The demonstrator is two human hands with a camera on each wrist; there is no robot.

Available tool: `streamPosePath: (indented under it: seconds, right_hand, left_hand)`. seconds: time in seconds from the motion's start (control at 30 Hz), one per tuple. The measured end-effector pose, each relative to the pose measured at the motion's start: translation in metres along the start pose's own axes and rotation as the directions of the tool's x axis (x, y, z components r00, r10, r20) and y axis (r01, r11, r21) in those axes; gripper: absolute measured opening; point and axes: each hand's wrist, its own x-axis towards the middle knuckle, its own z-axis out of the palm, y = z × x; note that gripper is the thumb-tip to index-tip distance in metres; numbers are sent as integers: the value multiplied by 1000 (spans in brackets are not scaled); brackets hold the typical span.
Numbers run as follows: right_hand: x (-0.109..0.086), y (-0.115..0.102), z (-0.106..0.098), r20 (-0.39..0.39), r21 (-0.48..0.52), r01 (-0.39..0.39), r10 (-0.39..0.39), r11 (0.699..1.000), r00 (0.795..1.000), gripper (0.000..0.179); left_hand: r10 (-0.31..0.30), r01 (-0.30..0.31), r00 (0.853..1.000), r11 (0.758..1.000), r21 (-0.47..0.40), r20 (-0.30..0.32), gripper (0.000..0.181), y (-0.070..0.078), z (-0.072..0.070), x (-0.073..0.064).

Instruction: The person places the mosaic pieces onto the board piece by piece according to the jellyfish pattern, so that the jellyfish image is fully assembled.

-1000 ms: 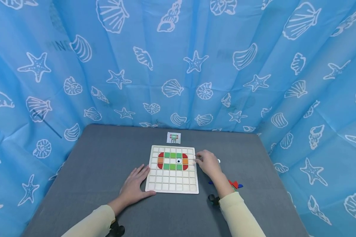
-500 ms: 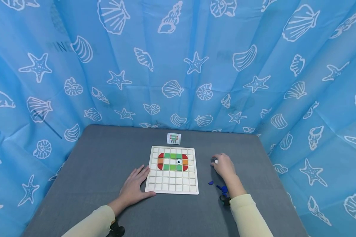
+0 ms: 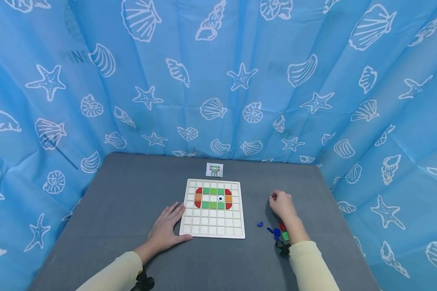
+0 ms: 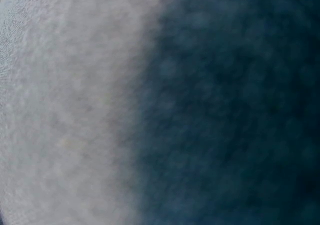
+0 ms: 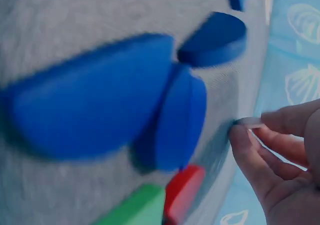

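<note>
My right hand [image 3: 283,205] is over the table to the right of the board, away from it. In the right wrist view its thumb and fingers pinch a small white flat piece [image 5: 250,121], seen nearly edge-on. My left hand [image 3: 166,226] lies with spread fingers at the left edge of the pale wooden grid board [image 3: 212,230], fingertips and thumb touching it. Red, orange and green tiles form a rounded outline on the board, with a round eye piece [image 3: 221,198] inside. The left wrist view is only blurred grey and dark cloth.
Loose blue pieces [image 5: 95,100], a red piece [image 3: 282,226] and a green piece [image 3: 285,236] lie beside my right forearm. A small picture card [image 3: 214,169] sits behind the board. A blue shell-print curtain [image 3: 218,81] hangs around the grey table [image 3: 142,186].
My right hand has moved from the board's right edge outward to the right and now pinches the white piece. More loose pieces show beside the forearm. My left hand stays at the board.
</note>
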Motion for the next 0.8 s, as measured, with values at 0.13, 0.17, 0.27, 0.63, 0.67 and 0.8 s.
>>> streamPosePath:
  seconds: [0.13, 0.17, 0.27, 0.63, 0.67, 0.8]
  right_hand:
    - [-2, 9, -5, -1, 84, -63, 63, 994, 998, 19]
    - [-3, 11, -6, 9, 90, -71, 71, 993, 997, 18]
    - [-3, 14, -8, 59, 99, -65, 59, 993, 997, 18]
    - [1, 13, -5, 152, 34, -35, 30, 999, 988, 19]
    - [1, 12, -4, 153, 34, -32, 27, 999, 988, 20]
    - [1, 10, -3, 147, 31, -19, 14, 999, 989, 23]
  left_hand:
    - [-5, 5, 1000, 1000, 5, 10, 115, 0, -1, 1]
    - [-6, 6, 1000, 1000, 5, 13, 115, 0, -1, 1]
    - [-16, 16, 1000, 1000, 7, 20, 115, 0, -1, 2]
    - [-15, 15, 1000, 1000, 2, -6, 115, 0, 1, 0]
    - [-14, 14, 1000, 1000, 2, -8, 115, 0, 2, 0]
    - [-11, 11, 1000, 1000, 2, -13, 115, 0, 4, 0]
